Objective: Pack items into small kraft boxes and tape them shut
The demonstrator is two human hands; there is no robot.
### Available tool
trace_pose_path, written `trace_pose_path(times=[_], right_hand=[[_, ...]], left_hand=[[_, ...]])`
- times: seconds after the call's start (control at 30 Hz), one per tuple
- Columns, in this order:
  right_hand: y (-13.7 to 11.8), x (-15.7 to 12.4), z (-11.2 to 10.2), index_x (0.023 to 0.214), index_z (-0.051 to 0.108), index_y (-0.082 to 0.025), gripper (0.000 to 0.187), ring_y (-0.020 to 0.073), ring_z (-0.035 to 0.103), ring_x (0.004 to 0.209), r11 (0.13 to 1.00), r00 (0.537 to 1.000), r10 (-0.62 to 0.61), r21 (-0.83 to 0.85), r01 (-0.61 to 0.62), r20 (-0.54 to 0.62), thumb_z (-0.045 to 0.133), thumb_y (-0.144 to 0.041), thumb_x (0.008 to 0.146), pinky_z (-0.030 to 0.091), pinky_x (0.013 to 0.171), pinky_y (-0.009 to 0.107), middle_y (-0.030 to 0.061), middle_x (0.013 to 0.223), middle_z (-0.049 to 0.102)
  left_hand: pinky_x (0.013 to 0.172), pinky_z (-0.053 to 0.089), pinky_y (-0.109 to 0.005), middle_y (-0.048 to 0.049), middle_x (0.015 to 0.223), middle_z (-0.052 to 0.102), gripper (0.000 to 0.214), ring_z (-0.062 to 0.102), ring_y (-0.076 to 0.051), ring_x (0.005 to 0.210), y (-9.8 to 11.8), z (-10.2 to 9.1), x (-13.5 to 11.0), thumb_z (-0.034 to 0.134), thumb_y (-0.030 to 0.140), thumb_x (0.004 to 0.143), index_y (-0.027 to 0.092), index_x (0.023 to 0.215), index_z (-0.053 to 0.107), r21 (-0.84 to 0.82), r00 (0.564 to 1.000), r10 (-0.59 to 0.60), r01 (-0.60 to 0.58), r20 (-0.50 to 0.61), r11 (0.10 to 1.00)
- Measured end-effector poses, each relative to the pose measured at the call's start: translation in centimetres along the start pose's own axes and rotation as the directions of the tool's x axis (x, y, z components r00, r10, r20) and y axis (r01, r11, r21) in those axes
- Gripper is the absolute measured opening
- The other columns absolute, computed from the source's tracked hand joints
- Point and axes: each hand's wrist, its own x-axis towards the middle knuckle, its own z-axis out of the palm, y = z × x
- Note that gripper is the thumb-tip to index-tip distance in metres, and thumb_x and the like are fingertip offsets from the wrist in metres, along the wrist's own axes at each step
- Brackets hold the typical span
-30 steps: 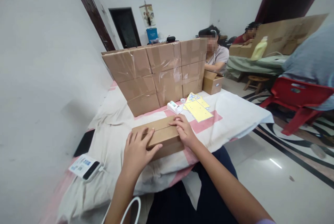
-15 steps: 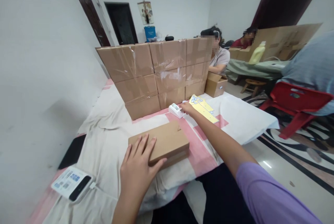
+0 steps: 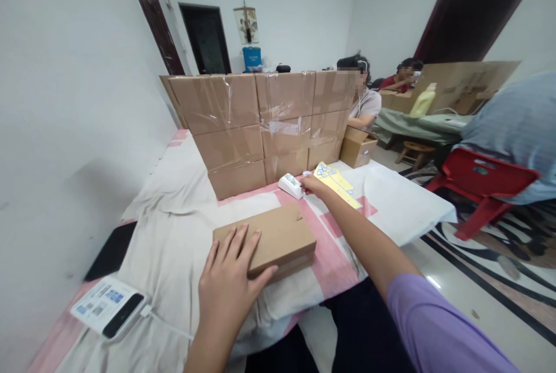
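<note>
A closed cardboard box (image 3: 282, 231) lies on the cloth-covered table in front of me. My left hand (image 3: 230, 269) rests on its top with fingers spread, the thumb along the near edge. Beyond the box sits a small white device (image 3: 290, 186) with a greyish window in its top. My right hand (image 3: 313, 184) is stretched out to the device's right side, its fingers bent together there. Whatever they pinch is too small to make out. Just right of that hand are yellow sheets (image 3: 341, 189) bearing blue-edged pieces, partly covered by my forearm.
A taped wall of cardboard boxes (image 3: 284, 95) stands across the table's back, with an open carton (image 3: 357, 147) at its right end. At left lie a white device with a cable (image 3: 108, 309) and a black tablet-like slab (image 3: 112, 251). Other people sit beyond and at right.
The view has shifted slightly. My left hand stays flat on the cardboard box, and my right hand remains at the white device, with little visible movement.
</note>
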Motion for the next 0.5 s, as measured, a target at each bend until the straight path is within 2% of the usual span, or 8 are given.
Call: trace_pose_path(times=[0.2, 0.37, 0.5], right_hand=[[1.0, -0.2, -0.5, 0.079, 0.047, -0.018, 0.019, 0.0078, 0.051, 0.047, 0.986, 0.994, -0.092, 0.142, 0.084, 0.053, 0.063, -0.016, 0.089, 0.039, 0.041, 0.016, -0.0022, 0.062, 0.056], [0.7, -0.5, -0.4, 0.081, 0.048, -0.018, 0.013, 0.0134, 0.059, 0.051, 0.958, 0.988, -0.120, 0.273, 0.091, 0.093, 0.059, -0.011, 0.085, 0.052, 0.048, 0.024, 0.0021, 0.063, 0.060], [1.7, -1.5, -0.5, 0.081, 0.049, -0.018, 0.009, 0.0157, 0.062, 0.055, 0.908, 0.984, -0.159, 0.402, 0.114, 0.080, 0.053, -0.011, 0.084, 0.059, 0.058, 0.029, 0.0028, 0.061, 0.061]], left_hand=[[0.112, 0.038, -0.049, -0.0058, 0.151, 0.053, 0.067, 0.054, -0.030, 0.132, 0.1, -0.2, 0.1, 0.071, 0.055, 0.081, 0.027, 0.139, 0.055, 0.010, 1.000, -0.009, 0.009, 0.000, 1.000], [0.111, 0.039, -0.048, -0.0046, 0.150, 0.055, 0.066, 0.054, -0.029, 0.132, 0.2, -0.3, 0.1, 0.071, 0.055, 0.081, 0.028, 0.139, 0.054, 0.018, 1.000, -0.007, 0.007, 0.004, 1.000], [0.110, 0.039, -0.048, -0.0043, 0.150, 0.054, 0.067, 0.054, -0.029, 0.132, 0.2, -0.3, 0.1, 0.070, 0.057, 0.082, 0.028, 0.140, 0.053, 0.032, 1.000, -0.005, 0.005, 0.010, 0.999]])
